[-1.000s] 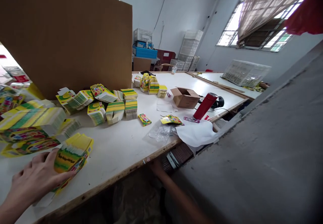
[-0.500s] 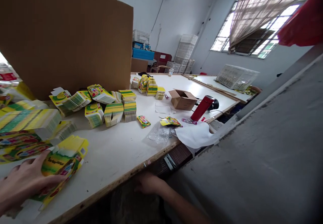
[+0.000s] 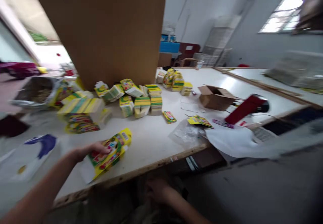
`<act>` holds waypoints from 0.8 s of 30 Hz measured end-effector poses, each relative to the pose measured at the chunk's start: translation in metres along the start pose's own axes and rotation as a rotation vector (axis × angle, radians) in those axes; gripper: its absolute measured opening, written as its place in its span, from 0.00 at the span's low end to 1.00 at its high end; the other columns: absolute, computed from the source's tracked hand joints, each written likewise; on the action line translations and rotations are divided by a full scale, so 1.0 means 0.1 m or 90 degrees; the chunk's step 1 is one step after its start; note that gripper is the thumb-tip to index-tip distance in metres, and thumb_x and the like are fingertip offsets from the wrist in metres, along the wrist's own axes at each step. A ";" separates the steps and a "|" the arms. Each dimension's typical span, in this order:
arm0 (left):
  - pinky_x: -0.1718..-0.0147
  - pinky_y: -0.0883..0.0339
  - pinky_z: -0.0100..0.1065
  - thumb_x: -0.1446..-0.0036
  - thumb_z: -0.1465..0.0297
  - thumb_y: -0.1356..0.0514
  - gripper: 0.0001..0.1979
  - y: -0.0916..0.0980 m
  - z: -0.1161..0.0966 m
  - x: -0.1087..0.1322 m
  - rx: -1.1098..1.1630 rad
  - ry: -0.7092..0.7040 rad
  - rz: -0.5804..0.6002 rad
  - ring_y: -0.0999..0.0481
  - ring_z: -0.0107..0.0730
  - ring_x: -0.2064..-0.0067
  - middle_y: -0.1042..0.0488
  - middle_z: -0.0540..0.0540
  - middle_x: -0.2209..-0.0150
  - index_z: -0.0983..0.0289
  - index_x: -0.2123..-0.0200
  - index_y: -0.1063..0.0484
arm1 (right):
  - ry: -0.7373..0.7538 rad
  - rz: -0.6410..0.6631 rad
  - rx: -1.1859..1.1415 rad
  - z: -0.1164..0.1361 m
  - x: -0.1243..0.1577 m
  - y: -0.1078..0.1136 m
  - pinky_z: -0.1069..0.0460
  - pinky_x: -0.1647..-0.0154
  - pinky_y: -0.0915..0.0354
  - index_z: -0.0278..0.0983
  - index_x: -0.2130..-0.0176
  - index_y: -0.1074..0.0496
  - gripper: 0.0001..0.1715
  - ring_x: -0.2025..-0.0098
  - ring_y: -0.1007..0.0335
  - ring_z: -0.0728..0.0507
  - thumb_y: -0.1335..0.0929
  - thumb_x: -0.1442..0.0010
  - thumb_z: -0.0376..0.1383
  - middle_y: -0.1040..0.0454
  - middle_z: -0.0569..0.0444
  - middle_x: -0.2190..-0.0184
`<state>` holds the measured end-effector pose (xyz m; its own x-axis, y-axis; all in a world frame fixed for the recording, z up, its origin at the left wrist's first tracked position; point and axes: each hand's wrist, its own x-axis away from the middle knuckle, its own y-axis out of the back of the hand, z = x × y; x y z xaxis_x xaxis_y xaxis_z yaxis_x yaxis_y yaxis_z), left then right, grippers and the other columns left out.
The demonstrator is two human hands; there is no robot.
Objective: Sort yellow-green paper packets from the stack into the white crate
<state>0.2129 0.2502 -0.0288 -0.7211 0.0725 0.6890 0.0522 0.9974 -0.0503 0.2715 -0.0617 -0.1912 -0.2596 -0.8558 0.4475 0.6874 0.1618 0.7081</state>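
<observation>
My left hand [image 3: 88, 151] is closed on a flattened yellow and green printed carton [image 3: 118, 147], thumb on top, just above the white table near its front edge. A white flap of the carton points toward me. Below the table edge, in shadow, my right hand [image 3: 156, 187] hangs low over my lap; its fingers are dark and blurred. Beyond the left hand lies a thick stack of similar cartons [image 3: 83, 107]. Farther back, several banded carton bundles [image 3: 142, 106] stand in a row. One small carton [image 3: 169, 117] lies by itself to their right.
A tall cardboard sheet [image 3: 106, 32] stands behind the bundles. To the right are clear plastic wrap [image 3: 185, 132], an open cardboard box [image 3: 216, 97], a red flask [image 3: 244, 109] and white cloth-like sheeting [image 3: 229, 138]. A silvery bag [image 3: 37, 91] sits at the left. The wooden table edge [image 3: 143, 168] runs before me.
The view has swung left, bringing the doorway and silvery bag into sight. My left hand has moved the carton away from the stacks. My right hand stays below the table edge.
</observation>
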 end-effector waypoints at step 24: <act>0.41 0.61 0.62 0.58 0.71 0.36 0.47 -0.61 0.00 0.30 -0.698 -0.251 -0.719 0.51 0.69 0.38 0.49 0.74 0.38 0.66 0.34 0.49 | -0.025 0.044 0.022 0.20 0.18 -0.19 0.46 0.42 0.39 0.43 0.50 0.25 0.29 0.43 0.32 0.33 0.30 0.53 0.30 0.26 0.48 0.46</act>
<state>0.1881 0.1912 -0.0051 -0.8451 -0.4910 -0.2116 -0.2819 0.0731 0.9566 0.2401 -0.0705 -0.1860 -0.2399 -0.8220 0.5166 0.6808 0.2369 0.6931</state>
